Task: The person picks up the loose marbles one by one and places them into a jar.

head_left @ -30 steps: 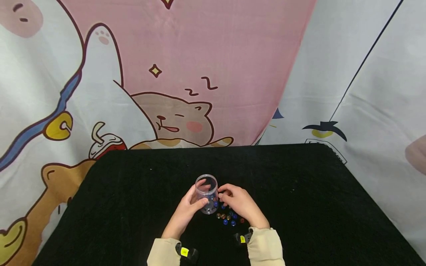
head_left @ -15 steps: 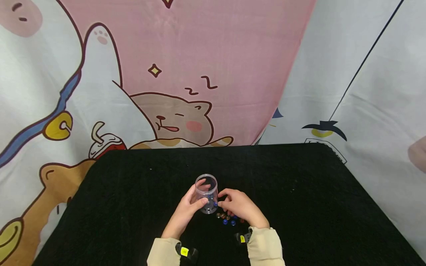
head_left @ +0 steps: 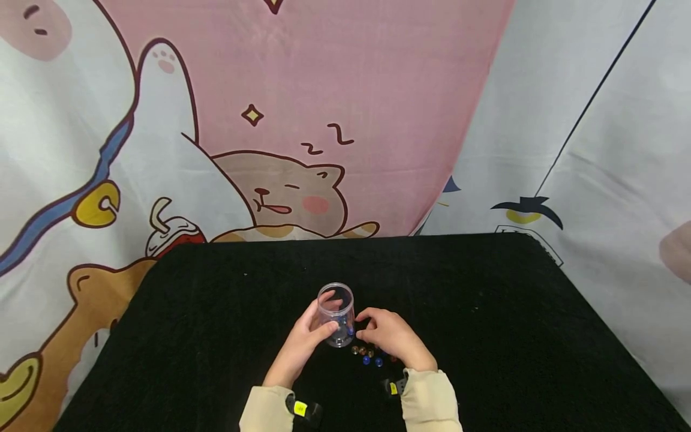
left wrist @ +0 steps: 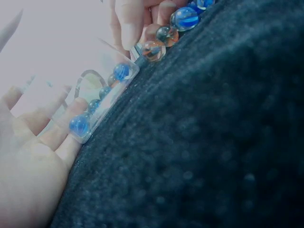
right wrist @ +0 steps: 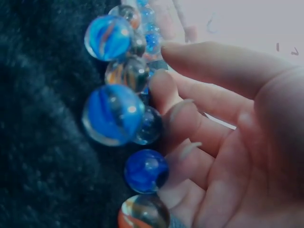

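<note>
My left hand (head_left: pixel 302 342) grips a clear plastic jar (head_left: pixel 347 309) from the left, thumb on its near side and fingers behind it. The jar stands upright with its mouth uncovered. Several glass marbles lie on its bottom, among them a blue-swirled marble (left wrist: pixel 79 125) in the left wrist view. Just right of the jar, my right hand (head_left: pixel 396 336) is low over loose marbles, its fingers loosely bent and the thumb apart from the index finger. In the right wrist view its fingertips are right at the row of marbles, including a large blue one (right wrist: pixel 113 115) and an orange-streaked one (right wrist: pixel 142 211).
A black cloth (head_left: pixel 216 336) covers the table. Behind it hangs a curtain (head_left: pixel 399 120) printed with cartoon animals. Both wrists carry small black devices with yellow labels, the left one (head_left: pixel 300 408) close to the cloth.
My right hand has come slightly nearer to me, its fingers bending down over the loose marbles and covering some of them. The left hand and the jar have stayed in place.
</note>
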Available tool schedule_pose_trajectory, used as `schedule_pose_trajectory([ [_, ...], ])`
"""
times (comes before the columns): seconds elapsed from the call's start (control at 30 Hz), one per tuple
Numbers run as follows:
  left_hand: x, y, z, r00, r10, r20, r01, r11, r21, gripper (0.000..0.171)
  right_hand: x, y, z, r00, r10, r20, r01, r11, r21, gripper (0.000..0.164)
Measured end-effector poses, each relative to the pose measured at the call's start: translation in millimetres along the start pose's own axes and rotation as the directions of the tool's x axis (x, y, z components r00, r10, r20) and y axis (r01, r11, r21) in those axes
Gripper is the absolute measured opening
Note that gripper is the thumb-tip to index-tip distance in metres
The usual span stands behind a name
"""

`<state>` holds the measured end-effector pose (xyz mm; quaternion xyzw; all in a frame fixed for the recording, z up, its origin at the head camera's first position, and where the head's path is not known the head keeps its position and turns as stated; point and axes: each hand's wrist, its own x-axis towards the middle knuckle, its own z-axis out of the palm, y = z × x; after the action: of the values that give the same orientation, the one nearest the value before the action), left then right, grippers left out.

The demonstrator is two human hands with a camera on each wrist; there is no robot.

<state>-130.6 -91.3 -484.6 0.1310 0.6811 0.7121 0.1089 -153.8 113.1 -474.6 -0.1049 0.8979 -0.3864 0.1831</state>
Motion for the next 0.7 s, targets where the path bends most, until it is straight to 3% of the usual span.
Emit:
schedule_pose_trajectory([
  [0.23, 0.6, -0.8, -0.3, 1.0, -0.008, 0.0, 0.008, 1.0, 0.0, 0.056, 2.6, 3.2, 2.3, 1.0, -0.01, 0.009, 0.01, 1.0, -0.022, 0.026],
  [0.7, 0.4, -1.1, -0.1, 1.0, -0.006, -0.003, 0.006, 1.0, -0.001, 0.056, 6.0, 5.0, 6.5, 0.999, -0.026, -0.032, 0.025, 0.999, -0.034, 0.006],
])
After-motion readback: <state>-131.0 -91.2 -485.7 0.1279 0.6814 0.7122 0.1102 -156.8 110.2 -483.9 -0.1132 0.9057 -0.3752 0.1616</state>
